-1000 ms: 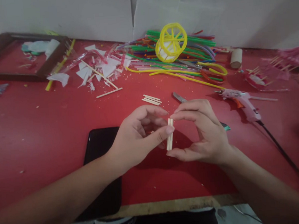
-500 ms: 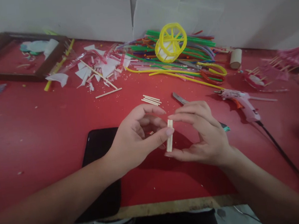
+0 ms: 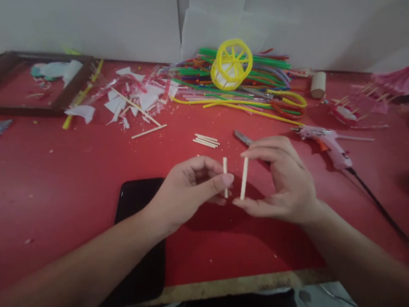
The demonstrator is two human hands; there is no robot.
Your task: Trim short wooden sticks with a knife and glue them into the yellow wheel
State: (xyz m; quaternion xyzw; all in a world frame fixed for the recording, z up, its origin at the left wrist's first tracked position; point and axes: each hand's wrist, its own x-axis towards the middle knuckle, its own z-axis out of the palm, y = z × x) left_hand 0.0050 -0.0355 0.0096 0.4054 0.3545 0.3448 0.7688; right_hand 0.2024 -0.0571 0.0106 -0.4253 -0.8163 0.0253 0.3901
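My left hand [image 3: 196, 187] pinches a short pale wooden stick [image 3: 224, 165] upright between thumb and fingers. Opposite it, my right hand [image 3: 282, 180] holds a second short wooden stick [image 3: 244, 178] by its two ends, thumb below and index finger on top, slightly tilted. A small gap separates the two sticks. Beyond my hands, several cut wooden sticks [image 3: 206, 141] lie side by side on the red table [image 3: 84, 169]. A cutter knife [image 3: 242, 137] lies partly hidden behind my right hand.
A black phone-like slab [image 3: 137, 197] lies under my left forearm. To the right rests a pink glue gun [image 3: 327, 142] with its cord. Behind are pipe cleaners [image 3: 271, 64], a yellow wheel-shaped piece [image 3: 234, 62], paper scraps [image 3: 116, 104] and a dark frame [image 3: 14, 109].
The sticks held together between my hands have come apart. My right hand has shifted slightly right with one, while the other stays in my left fingers.
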